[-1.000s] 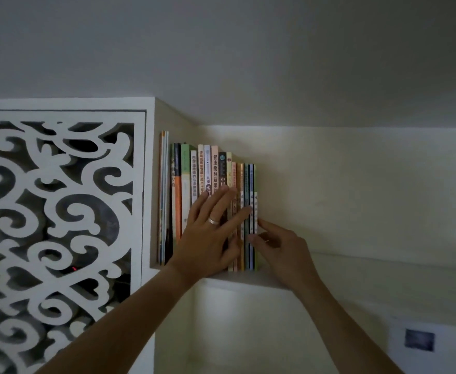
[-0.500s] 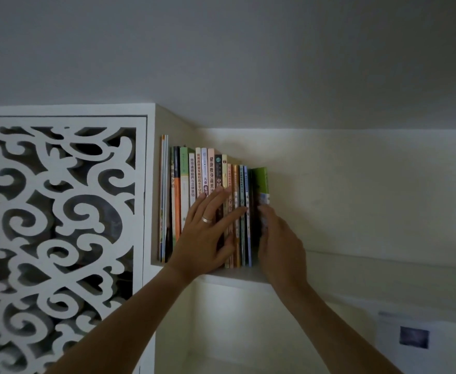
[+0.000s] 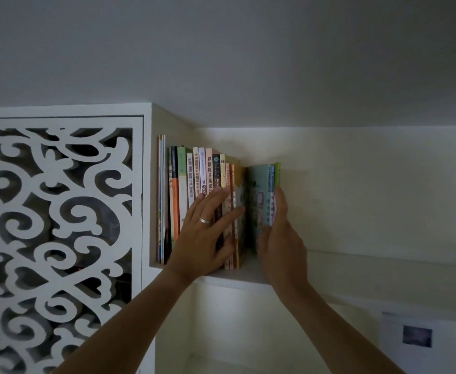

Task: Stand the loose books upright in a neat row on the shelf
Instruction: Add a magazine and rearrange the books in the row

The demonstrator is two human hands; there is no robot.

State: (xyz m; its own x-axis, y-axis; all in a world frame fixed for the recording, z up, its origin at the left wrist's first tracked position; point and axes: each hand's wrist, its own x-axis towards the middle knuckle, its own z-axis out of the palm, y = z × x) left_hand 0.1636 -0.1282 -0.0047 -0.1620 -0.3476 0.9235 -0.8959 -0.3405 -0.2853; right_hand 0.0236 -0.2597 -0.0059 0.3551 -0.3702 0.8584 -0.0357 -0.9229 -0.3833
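Observation:
A row of upright books stands at the left end of the white shelf, against the cabinet side. My left hand, with a ring on it, rests flat and spread on the spines of the row's right half. A few thin books, with a teal cover and blue and green spines, stand apart from the row across a dark gap. My right hand holds these, fingers along their right side and thumb toward the teal cover.
A white carved lattice panel fills the left. The shelf runs on to the right along the pale wall. Below it is an open white compartment, and a paper with a dark picture hangs at the lower right.
My right hand has swung the rightmost thin books away from the row, opening a gap and showing the teal cover. My left hand has stayed flat on the spines.

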